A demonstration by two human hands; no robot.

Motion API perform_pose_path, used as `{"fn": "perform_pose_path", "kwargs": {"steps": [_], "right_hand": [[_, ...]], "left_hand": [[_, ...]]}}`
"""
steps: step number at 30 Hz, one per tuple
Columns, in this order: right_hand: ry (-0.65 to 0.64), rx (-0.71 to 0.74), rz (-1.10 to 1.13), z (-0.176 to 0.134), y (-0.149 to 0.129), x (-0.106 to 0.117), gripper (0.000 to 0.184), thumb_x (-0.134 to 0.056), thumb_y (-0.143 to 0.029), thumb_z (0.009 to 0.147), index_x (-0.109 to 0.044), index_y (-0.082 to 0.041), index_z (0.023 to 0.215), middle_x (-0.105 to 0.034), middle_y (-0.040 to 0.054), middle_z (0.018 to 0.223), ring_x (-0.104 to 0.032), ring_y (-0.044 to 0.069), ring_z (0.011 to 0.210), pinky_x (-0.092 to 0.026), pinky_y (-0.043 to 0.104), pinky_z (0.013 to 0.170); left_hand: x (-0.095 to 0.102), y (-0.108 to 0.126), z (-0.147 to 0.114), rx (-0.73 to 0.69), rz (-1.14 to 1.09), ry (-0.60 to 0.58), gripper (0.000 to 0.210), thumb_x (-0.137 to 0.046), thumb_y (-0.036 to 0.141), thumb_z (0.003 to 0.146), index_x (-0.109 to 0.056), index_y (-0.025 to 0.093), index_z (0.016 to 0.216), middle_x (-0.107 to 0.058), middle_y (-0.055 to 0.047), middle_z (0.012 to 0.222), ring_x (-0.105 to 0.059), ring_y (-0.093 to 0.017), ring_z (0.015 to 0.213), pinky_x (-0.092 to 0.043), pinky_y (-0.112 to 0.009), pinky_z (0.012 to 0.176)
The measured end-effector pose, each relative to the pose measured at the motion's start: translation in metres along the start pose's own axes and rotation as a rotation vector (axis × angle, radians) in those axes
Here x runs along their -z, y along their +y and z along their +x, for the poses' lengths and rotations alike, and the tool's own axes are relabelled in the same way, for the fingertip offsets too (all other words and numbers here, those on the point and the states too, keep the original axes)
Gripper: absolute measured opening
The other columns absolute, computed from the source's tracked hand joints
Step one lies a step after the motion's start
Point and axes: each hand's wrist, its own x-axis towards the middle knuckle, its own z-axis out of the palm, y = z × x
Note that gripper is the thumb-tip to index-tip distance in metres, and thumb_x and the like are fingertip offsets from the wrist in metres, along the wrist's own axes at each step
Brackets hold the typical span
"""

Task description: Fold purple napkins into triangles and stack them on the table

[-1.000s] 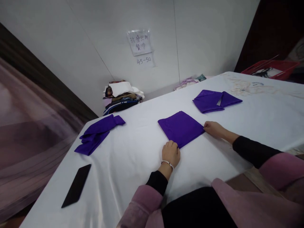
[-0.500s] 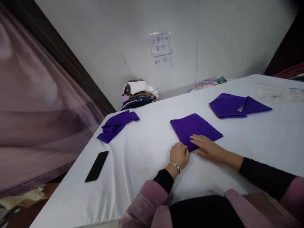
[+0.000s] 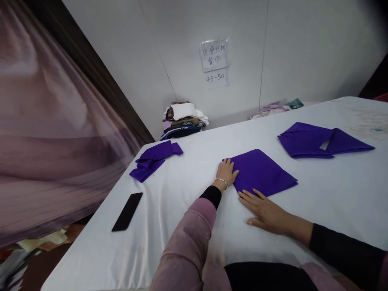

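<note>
A purple cloth napkin [image 3: 260,171], folded into a flat diamond-like square, lies on the white-covered table [image 3: 188,202] in front of me. My left hand [image 3: 226,171], with a bracelet at the wrist, rests on the napkin's left corner, its fingers stretched out. At the near corner, my right hand [image 3: 263,212] lies flat, fingertips touching the cloth's edge and thumb spread on the tablecloth. Neither hand grips anything.
Another folded purple cloth [image 3: 315,139] lies to the right, and a crumpled purple cloth [image 3: 156,157] at the far left. A black flat rectangular object [image 3: 127,212] is near the left edge. Stacked fabrics [image 3: 183,121] stand behind the table; a curtain [image 3: 60,121] hangs left.
My left hand has moved from the napkin's near corner to its left corner, and its fingers have opened. My right hand has slid back to the near corner. The view has shifted slightly.
</note>
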Motion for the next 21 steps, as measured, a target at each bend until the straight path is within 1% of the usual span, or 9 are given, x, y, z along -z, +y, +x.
{"fn": "perform_pose_path", "kwargs": {"steps": [2,4,7,10,15,18,19,20,21], "right_hand": [[-0.009,-0.008,0.017,0.0,-0.002,0.002,0.072,-0.039,-0.057,0.089,-0.012,-0.024,0.147,-0.021,0.01,0.151,-0.015,0.028,0.139,-0.009,0.054,0.111],[-0.01,-0.014,0.037,-0.001,-0.004,0.003,0.074,-0.04,-0.057,0.088,-0.011,-0.024,0.147,-0.02,0.0101,0.151,-0.015,0.028,0.139,-0.008,0.054,0.111],[-0.006,-0.012,0.068,-0.001,-0.006,0.004,0.077,-0.043,-0.058,0.086,-0.011,-0.024,0.147,-0.02,0.0104,0.151,-0.016,0.029,0.139,-0.007,0.053,0.111],[-0.022,-0.011,0.098,-0.001,-0.008,0.007,0.081,-0.045,-0.059,0.085,-0.008,-0.024,0.148,-0.021,0.0101,0.151,-0.015,0.029,0.139,-0.006,0.053,0.111],[-0.045,-0.013,0.135,0.0,-0.011,0.013,0.083,-0.045,-0.061,0.084,-0.007,-0.024,0.148,-0.019,0.0106,0.152,-0.014,0.03,0.139,-0.006,0.056,0.111],[-0.042,-0.011,0.144,0.0,-0.012,0.014,0.083,-0.045,-0.061,0.084,-0.008,-0.023,0.148,-0.019,0.0108,0.152,-0.013,0.03,0.139,-0.006,0.054,0.111],[-0.042,-0.011,0.142,0.0,-0.012,0.014,0.083,-0.044,-0.062,0.084,-0.008,-0.023,0.148,-0.019,0.011,0.152,-0.013,0.03,0.139,-0.006,0.054,0.111],[-0.039,-0.012,0.14,0.0,-0.013,0.014,0.083,-0.043,-0.062,0.084,-0.009,-0.022,0.148,-0.019,0.0115,0.152,-0.012,0.03,0.139,-0.005,0.053,0.111],[-0.034,-0.012,0.137,0.0,-0.013,0.014,0.084,-0.043,-0.063,0.084,-0.009,-0.02,0.148,-0.019,0.0124,0.152,-0.012,0.029,0.139,-0.005,0.053,0.111]], "left_hand": [[-0.001,-0.008,0.01,0.062,0.008,-0.066,0.061,-0.025,0.051,0.092,-0.031,0.015,0.14,-0.025,-0.009,0.151,-0.016,-0.024,0.14,-0.015,-0.046,0.113],[-0.002,-0.015,0.017,0.106,0.008,-0.107,0.065,-0.02,0.054,0.091,-0.026,0.017,0.143,-0.021,-0.007,0.153,-0.013,-0.023,0.141,-0.012,-0.048,0.114],[-0.001,-0.024,0.028,0.156,0.007,-0.137,0.069,-0.016,0.059,0.089,-0.022,0.018,0.145,-0.016,-0.005,0.154,-0.009,-0.022,0.141,-0.008,-0.05,0.113],[-0.002,-0.031,0.04,0.207,0.007,-0.148,0.072,-0.013,0.062,0.087,-0.022,0.02,0.145,-0.013,-0.004,0.154,-0.006,-0.023,0.142,-0.005,-0.053,0.112],[0.002,-0.042,0.061,0.298,0.019,-0.133,0.069,-0.015,0.06,0.088,-0.023,0.021,0.144,-0.011,-0.004,0.155,-0.005,-0.025,0.142,-0.005,-0.056,0.111],[0.01,-0.036,0.061,0.409,0.024,-0.062,0.066,-0.016,0.055,0.091,-0.023,0.017,0.144,-0.012,-0.009,0.154,-0.008,-0.026,0.141,-0.009,-0.056,0.111],[0.012,-0.03,0.057,0.405,0.026,-0.027,0.066,-0.015,0.054,0.091,-0.024,0.016,0.144,-0.013,-0.01,0.154,-0.009,-0.026,0.141,-0.01,-0.055,0.111],[0.013,-0.023,0.05,0.363,0.027,0.007,0.065,-0.015,0.054,0.092,-0.025,0.015,0.144,-0.014,-0.01,0.154,-0.01,-0.026,0.141,-0.011,-0.054,0.111],[0.013,-0.014,0.041,0.286,0.027,0.036,0.065,-0.015,0.054,0.092,-0.025,0.016,0.143,-0.016,-0.01,0.153,-0.011,-0.025,0.141,-0.011,-0.052,0.112]]}}
